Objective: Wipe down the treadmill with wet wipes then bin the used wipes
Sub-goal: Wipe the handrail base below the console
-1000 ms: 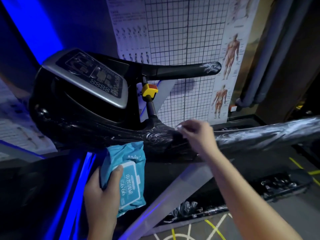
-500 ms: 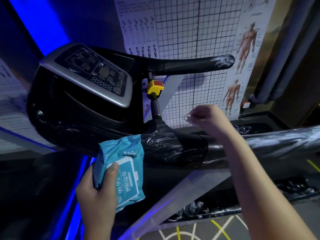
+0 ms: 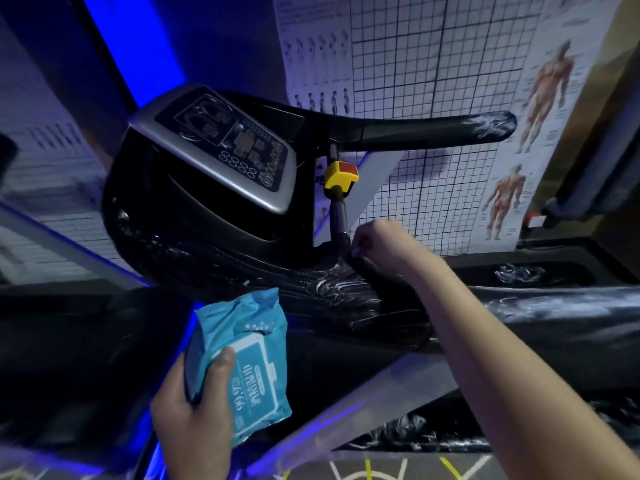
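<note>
Head view. The treadmill (image 3: 166, 216) fills the centre of the field, its black housing glossy and streaked with wrinkled film. The silver-edged console (image 3: 221, 147) lies at 11 o'clock from centre, tilted with its dark button panel facing up and right. A black handlebar (image 3: 426, 131) runs from the console toward 2 o'clock, its far end marked with pale streaks. Just below the handlebar root a yellow stop block (image 3: 341, 174) with a red top sits on a thin black post (image 3: 337, 216). The right hand (image 3: 377, 244) is at 3 o'clock of the post's foot, against the housing; its fingers are curled under and blurred, and whether they hold anything cannot be told. The forearm enters from 5 o'clock. A film-wrapped rail (image 3: 554, 306) extends toward 3 o'clock behind that arm. The left hand (image 3: 194, 407), at 7 o'clock, grips a blue wipe pack (image 3: 249, 362) from below, thumb pressed on its white label; the pack is held just under the housing, apart from it. On the wall at 1 o'clock hang a grid chart (image 3: 433, 64) and, further right, an anatomy poster (image 3: 540, 109). A blue light strip (image 3: 138, 46) slants at 11 o'clock. Yellow and white floor lines (image 3: 446, 465) show at 5 o'clock.
</note>
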